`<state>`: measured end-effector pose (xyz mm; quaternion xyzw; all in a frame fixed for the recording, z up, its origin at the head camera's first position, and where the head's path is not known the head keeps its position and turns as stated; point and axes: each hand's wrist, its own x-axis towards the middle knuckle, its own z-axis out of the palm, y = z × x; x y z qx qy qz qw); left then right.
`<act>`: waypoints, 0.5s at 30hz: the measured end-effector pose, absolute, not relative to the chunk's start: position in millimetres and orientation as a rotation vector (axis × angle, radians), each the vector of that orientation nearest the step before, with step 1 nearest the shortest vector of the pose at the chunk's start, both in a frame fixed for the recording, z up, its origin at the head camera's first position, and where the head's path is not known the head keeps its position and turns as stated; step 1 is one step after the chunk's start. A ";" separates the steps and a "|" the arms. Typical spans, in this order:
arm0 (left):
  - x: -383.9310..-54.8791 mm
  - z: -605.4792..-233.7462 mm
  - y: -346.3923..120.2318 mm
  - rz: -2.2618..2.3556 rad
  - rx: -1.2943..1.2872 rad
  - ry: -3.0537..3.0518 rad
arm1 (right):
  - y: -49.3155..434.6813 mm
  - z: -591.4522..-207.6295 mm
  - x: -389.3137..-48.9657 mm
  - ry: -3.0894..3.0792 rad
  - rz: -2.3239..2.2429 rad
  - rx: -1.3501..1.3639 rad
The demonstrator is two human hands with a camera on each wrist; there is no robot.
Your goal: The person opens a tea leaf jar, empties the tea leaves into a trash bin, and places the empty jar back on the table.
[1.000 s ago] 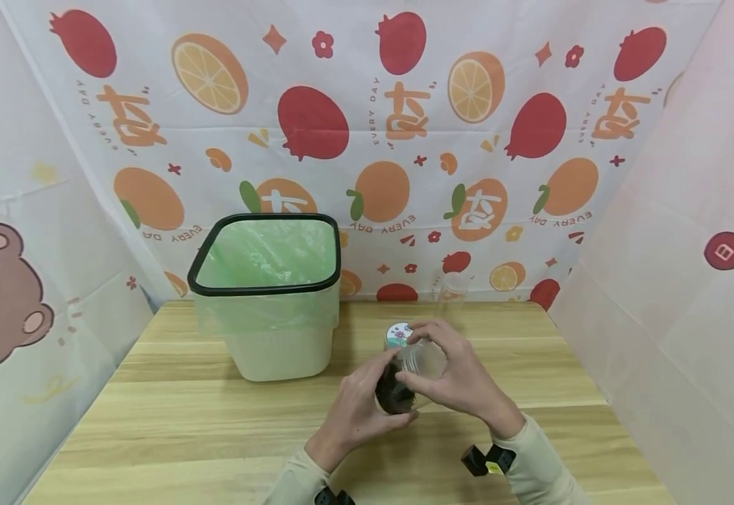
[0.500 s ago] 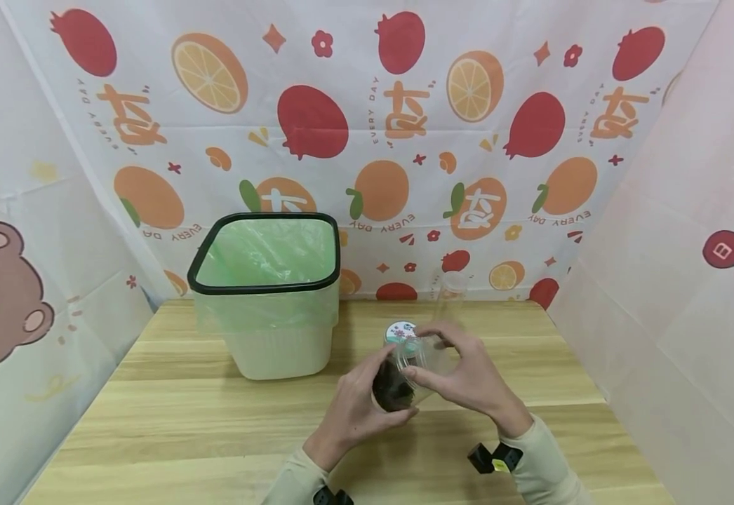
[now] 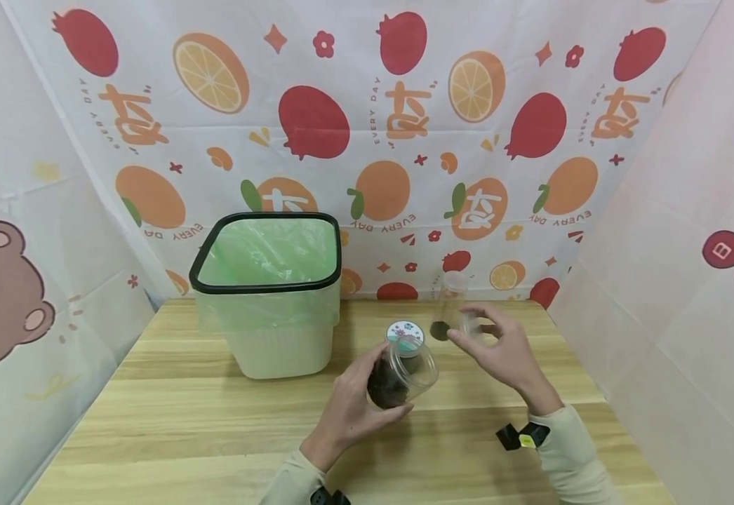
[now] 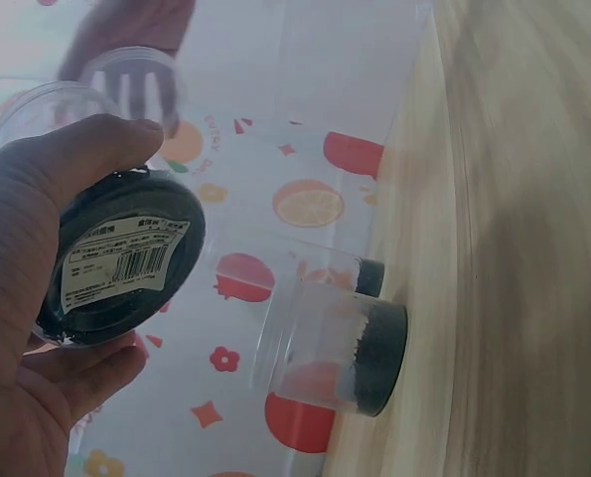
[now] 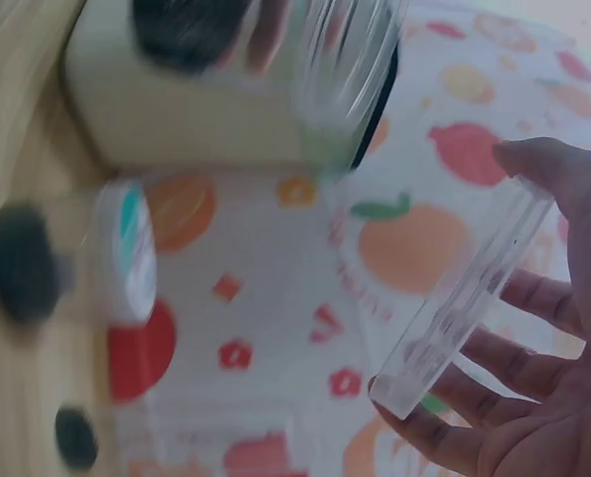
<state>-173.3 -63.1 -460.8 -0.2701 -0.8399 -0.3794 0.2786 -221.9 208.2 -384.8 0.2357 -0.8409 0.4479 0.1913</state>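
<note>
My left hand [image 3: 348,414] grips a clear jar [image 3: 387,384] with dark contents, tilted so its uncovered mouth faces right. In the left wrist view, the jar's base carries a white barcode label [image 4: 126,260]. Over to the right, my right hand [image 3: 502,351] holds a clear lid [image 5: 464,308] by its edge, apart from the jar. Just behind the tilted jar is another jar with a printed lid [image 3: 405,334] and something dark in its bottom. A tall clear container [image 3: 450,303], dark at the bottom, stands close behind the right hand.
A pale bin with a black rim [image 3: 266,289] and a green liner [image 3: 266,249] stands at the back left of the wooden table [image 3: 184,421]. Behind the table hangs a fruit-print cloth [image 3: 367,140], with more printed cloth on both sides.
The lid has come off the jar's mouth, and my right hand has moved right with it. My left hand keeps the jar nearly in place, its mouth now in plain sight.
</note>
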 end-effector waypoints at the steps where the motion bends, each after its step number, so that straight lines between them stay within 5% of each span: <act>1: -172.9 -460.8 -62.9 -1.027 -0.719 -2.261 | 213.2 -387.5 -223.9 -2.373 1.247 0.637; 15: -171.8 -462.2 -61.8 -1.062 -0.725 -2.240 | 276.6 -419.8 -254.6 -2.648 1.044 0.174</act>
